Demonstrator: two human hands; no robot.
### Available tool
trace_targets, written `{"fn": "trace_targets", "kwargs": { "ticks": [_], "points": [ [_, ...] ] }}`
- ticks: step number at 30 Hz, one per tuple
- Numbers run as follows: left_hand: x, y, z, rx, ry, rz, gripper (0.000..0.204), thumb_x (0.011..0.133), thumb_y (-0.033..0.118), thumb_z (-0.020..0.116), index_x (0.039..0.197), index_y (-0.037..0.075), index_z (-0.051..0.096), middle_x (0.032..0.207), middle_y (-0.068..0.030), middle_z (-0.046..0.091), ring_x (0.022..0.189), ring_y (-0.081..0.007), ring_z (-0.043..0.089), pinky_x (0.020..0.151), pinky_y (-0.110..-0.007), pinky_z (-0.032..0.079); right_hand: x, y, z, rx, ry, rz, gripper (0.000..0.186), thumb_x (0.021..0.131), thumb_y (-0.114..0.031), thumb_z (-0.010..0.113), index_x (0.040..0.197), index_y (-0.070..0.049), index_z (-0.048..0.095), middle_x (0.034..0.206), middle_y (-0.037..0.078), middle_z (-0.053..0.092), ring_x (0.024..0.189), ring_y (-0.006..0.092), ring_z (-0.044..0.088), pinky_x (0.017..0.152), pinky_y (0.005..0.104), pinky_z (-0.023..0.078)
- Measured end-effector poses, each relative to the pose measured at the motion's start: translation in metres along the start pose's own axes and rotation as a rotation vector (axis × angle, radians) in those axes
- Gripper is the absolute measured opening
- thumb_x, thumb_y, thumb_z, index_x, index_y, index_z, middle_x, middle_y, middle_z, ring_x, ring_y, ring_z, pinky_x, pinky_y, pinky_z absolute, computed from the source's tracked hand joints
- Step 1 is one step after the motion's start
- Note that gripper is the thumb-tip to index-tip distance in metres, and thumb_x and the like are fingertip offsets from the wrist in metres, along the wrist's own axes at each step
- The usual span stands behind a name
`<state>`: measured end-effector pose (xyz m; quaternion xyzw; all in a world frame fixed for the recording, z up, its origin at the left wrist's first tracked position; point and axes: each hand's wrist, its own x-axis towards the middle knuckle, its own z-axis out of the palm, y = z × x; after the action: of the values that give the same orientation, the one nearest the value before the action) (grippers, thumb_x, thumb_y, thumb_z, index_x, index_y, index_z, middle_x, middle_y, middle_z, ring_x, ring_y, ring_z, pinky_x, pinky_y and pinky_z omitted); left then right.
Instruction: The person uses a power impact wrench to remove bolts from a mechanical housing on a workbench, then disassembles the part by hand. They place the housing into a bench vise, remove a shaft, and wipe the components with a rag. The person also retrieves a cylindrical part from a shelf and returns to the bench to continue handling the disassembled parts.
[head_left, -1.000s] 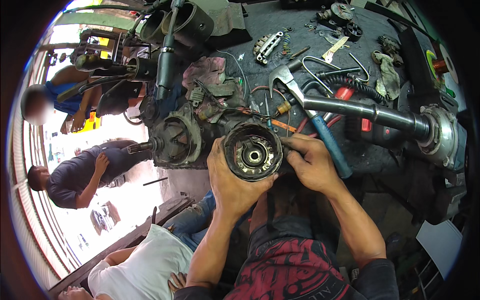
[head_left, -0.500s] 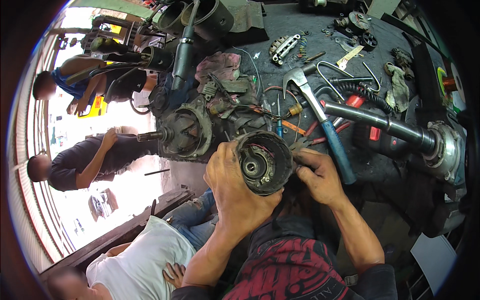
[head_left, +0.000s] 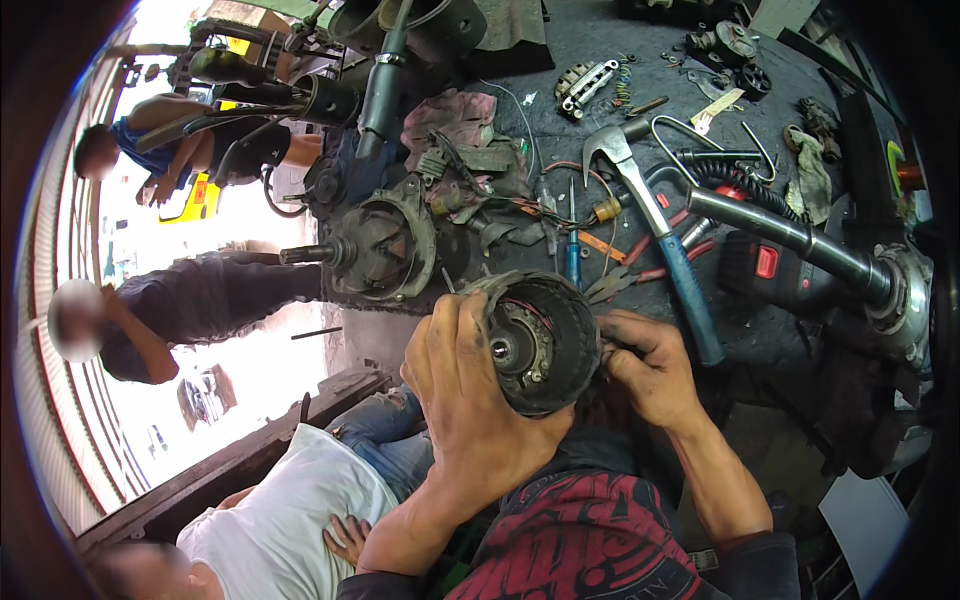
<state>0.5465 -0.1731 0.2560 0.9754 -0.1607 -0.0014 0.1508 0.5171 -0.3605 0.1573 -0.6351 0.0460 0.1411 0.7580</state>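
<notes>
Head view: at near left is a person in a white shirt (head_left: 290,510); farther off, a machine part with a shaft (head_left: 385,250). At near centre, the left hand (head_left: 478,420) curls its spread fingers around a round metal housing (head_left: 550,345), open end up. Just right, the right hand (head_left: 648,365) presses thumb and forefinger together against its wall; I cannot tell what they pinch. Farther right lies a blue-handled hammer (head_left: 655,230).

**Bench** (head_left: 620,40) **and objects resting on it**

Dark, worn top. Centre: hammer (head_left: 682,265), aslant, blue handle toward the near edge. To its left, red-handled pliers (head_left: 652,275), then a blue-handled screwdriver (head_left: 573,262). To its right, a black-and-red drill (head_left: 740,270). Farther left, a pink rag (head_left: 448,118); far right, a grey rag (head_left: 808,190).
</notes>
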Motion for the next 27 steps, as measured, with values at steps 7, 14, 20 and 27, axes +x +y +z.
{"fn": "trace_targets", "kwargs": {
  "ticks": [7, 14, 20, 27],
  "points": [
    [-0.006, 0.002, -0.009, 0.013, -0.016, -0.001, 0.104, 0.062, 0.033, 0.09, 0.145, -0.005, 0.041, 0.14, -0.0262, 0.047, 0.127, -0.0451, 0.046, 0.109, -0.055, 0.033, -0.006, 0.0, 0.006, 0.008, 0.024, -0.087, 0.039, 0.085, 0.004, 0.058, 0.122, 0.005, 0.07, 0.09, 0.011, 0.065, 0.083, 0.0184, 0.061, 0.076, 0.0309, 0.049],
    [-0.013, 0.003, -0.012, 0.033, 0.007, 0.03, 0.105, 0.06, 0.031, 0.09, 0.146, -0.005, 0.041, 0.14, -0.0272, 0.047, 0.128, -0.0455, 0.046, 0.109, -0.055, 0.033, -0.012, -0.002, 0.01, 0.056, 0.022, -0.076, 0.042, 0.083, 0.007, 0.058, 0.124, 0.005, 0.071, 0.087, 0.006, 0.061, 0.076, 0.0118, 0.057, 0.069, 0.027, 0.047],
    [-0.019, 0.004, -0.016, 0.034, 0.02, 0.035, 0.103, 0.061, 0.032, 0.09, 0.145, -0.005, 0.044, 0.141, -0.0285, 0.048, 0.127, -0.0466, 0.048, 0.108, -0.055, 0.035, -0.016, -0.001, 0.012, 0.082, 0.009, -0.081, 0.044, 0.082, 0.009, 0.057, 0.124, 0.007, 0.07, 0.088, 0.006, 0.061, 0.076, 0.0107, 0.056, 0.067, 0.0255, 0.047],
    [-0.026, 0.009, -0.017, 0.071, 0.041, 0.05, 0.098, 0.064, 0.032, 0.089, 0.145, -0.005, 0.047, 0.14, -0.0278, 0.05, 0.124, -0.045, 0.051, 0.106, -0.054, 0.036, -0.022, 0.003, 0.015, 0.194, 0.012, -0.007, 0.048, 0.079, 0.012, 0.052, 0.123, 0.008, 0.07, 0.093, 0.005, 0.063, 0.077, 0.0091, 0.057, 0.067, 0.0238, 0.046]
  ]
}}
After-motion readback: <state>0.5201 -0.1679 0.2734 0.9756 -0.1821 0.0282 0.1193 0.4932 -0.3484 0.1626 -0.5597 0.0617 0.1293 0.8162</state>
